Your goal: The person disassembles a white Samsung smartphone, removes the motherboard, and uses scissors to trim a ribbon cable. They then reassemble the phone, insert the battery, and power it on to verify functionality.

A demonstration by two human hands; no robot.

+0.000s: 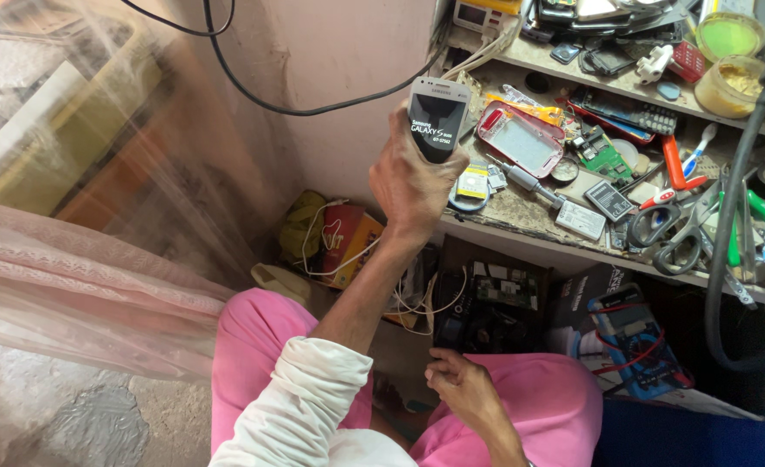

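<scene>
One left hand [412,177] clamps fingers round a white-edged black slab phone [435,117]; the high one-handed grip could slip, dropping it. Right hand's [462,387] fingers curl loosely, empty.

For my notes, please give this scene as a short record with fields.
left hand: left hand raised, grip closed around a small white phone, held upright
right hand: right hand low over the lap, holds nothing, fingers loosely curled
bench: workbench crowded with phone parts, pink phone frame, scissors
below bench: blue multimeter with red leads
clothing: pink trousers, white sleeve
</scene>
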